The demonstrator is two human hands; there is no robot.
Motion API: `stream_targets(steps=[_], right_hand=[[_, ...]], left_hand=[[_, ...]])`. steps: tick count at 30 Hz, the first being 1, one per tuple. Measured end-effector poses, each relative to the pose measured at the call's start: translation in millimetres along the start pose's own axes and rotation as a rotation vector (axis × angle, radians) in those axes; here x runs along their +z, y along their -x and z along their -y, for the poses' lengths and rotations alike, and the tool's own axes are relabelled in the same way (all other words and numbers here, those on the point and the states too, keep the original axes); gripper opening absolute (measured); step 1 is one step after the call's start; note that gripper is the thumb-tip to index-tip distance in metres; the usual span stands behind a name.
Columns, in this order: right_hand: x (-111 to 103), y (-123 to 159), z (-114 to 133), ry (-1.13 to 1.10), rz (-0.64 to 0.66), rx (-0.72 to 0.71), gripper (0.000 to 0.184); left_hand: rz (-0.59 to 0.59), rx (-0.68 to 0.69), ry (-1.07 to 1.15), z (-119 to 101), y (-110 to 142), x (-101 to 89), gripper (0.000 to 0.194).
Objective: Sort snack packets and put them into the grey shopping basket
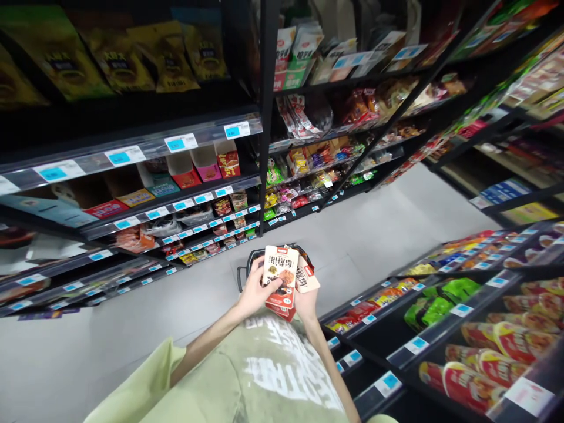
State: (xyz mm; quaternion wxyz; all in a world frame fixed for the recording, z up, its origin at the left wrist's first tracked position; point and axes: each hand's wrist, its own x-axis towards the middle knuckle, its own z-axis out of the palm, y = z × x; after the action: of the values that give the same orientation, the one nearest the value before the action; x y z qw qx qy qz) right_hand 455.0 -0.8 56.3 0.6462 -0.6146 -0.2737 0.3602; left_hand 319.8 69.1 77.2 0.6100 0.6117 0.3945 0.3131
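My left hand (253,295) grips a cream and red snack packet (281,271) printed with dark characters, its thumb lying across the front. Behind and to the right, a similar snack packet (306,280) sits tilted in my right hand (306,304), whose fingers are mostly hidden under the packets. More red packet edges (282,311) show below the front one, close to my shirt. Beyond my hands, a black shopping basket (242,273) is partly covered by the packets. I cannot tell whether the basket rests on the floor.
Black shelving with price labels (180,142) runs along the left, holding yellow bags (123,61) and small boxes (228,161). At the right, a low shelf carries cup noodles (497,349) and green packs (443,299). Grey floor (374,226) lies between the shelves.
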Motion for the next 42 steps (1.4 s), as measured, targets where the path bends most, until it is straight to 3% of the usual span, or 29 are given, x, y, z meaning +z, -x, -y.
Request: stream_targets(steps=[7, 11, 16, 26, 31, 36, 39, 42], right_hand=[[-0.8, 5.7, -10.3, 0.003, 0.035, 0.059, 0.049], [-0.4, 7.5, -13.0, 0.039, 0.043, 0.074, 0.034], [0.9, 8.7, -9.8, 0.095, 0.011, 0.043, 0.036], [-7.0, 10.3, -21.7, 0.015, -0.061, 0.113, 0.039], [-15.8, 7.0, -33.0, -0.121, -0.171, 0.153, 0.052], [-22.9, -1.2, -32.5, -0.251, -0.338, 0.253, 0.055], [-26.1, -4.8, -30.4, -0.315, -0.362, 0.258, 0.056], [-26.8, -5.9, -29.3, -0.324, -0.348, 0.235, 0.053]], left_hand=[[0.039, -0.342, 0.447, 4.7, 6.3, 4.4, 0.042], [-0.069, -0.459, 0.572, 9.9, 7.8, 6.4, 0.045], [-0.199, -0.456, 0.58, 19.0, 5.9, 2.2, 0.041], [0.008, -0.477, 0.554, 35.0, 18.3, -7.9, 0.042], [-0.046, -0.442, 0.533, 43.2, 23.2, -11.0, 0.046], [-0.078, -0.412, 0.707, 36.7, 19.2, -17.7, 0.055], [-0.074, -0.382, 0.803, 33.2, 11.8, -28.5, 0.06], [-0.025, -0.442, 0.851, 33.0, 3.0, -39.3, 0.046]])
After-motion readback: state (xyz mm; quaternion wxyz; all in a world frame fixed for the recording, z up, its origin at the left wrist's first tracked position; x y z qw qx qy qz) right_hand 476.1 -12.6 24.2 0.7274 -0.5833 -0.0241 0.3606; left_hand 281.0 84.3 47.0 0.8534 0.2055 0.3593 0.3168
